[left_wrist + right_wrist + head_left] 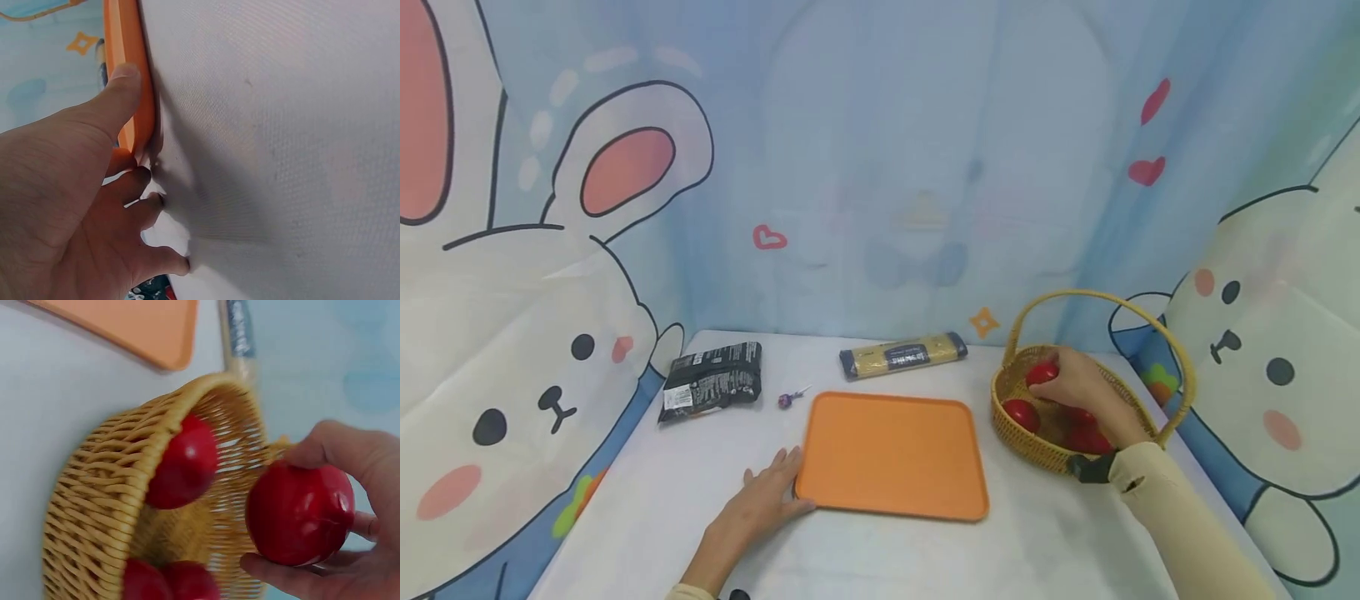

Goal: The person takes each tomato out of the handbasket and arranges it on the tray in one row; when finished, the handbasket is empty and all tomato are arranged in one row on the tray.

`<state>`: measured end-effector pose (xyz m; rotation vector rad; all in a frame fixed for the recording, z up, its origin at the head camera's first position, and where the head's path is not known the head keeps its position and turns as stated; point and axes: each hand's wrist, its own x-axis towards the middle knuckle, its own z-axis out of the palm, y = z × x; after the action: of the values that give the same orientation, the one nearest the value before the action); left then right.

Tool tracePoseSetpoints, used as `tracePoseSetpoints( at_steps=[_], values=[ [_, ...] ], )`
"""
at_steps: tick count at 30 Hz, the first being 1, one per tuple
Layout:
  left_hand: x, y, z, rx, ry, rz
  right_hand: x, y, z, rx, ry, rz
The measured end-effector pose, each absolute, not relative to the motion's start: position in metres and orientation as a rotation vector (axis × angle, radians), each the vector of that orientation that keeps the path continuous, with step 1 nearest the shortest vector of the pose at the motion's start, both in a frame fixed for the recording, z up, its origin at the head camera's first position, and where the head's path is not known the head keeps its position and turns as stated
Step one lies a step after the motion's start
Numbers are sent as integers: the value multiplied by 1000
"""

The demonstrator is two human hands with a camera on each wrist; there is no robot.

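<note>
In the head view my right hand [1078,387] is at the wicker basket [1033,446], fingers curled round a red round fruit [1042,374]. The right wrist view shows that fruit [300,512] pinched between thumb and fingers, over the basket opening. More red fruits [182,464] lie inside the basket. My left hand [762,502] rests at the left edge of the orange tray [891,457], fingers spread. Seen from the left wrist, its thumb lies against the tray's side [145,103] and the other fingertips touch the white tabletop.
Behind the tray lies a yellow packet with dark ends [904,356]. A black packet [711,382] is at the back left, with a small lollipop [786,401] to its right. The basket's tall handle [1093,293] arches over it. A patterned curtain stands behind the table.
</note>
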<state>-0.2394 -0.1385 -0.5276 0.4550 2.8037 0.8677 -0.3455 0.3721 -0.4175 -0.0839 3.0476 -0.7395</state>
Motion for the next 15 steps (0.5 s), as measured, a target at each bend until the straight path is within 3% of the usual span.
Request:
tracePoseSetpoints(
  at_steps=[8, 15],
  values=[
    [-239, -140, -529, 431, 2804, 859, -311, 336, -388, -179, 2982, -881],
    [-239, -138, -529, 428, 2793, 861, -288, 307, -390, -397, 3016, -1025]
  ],
)
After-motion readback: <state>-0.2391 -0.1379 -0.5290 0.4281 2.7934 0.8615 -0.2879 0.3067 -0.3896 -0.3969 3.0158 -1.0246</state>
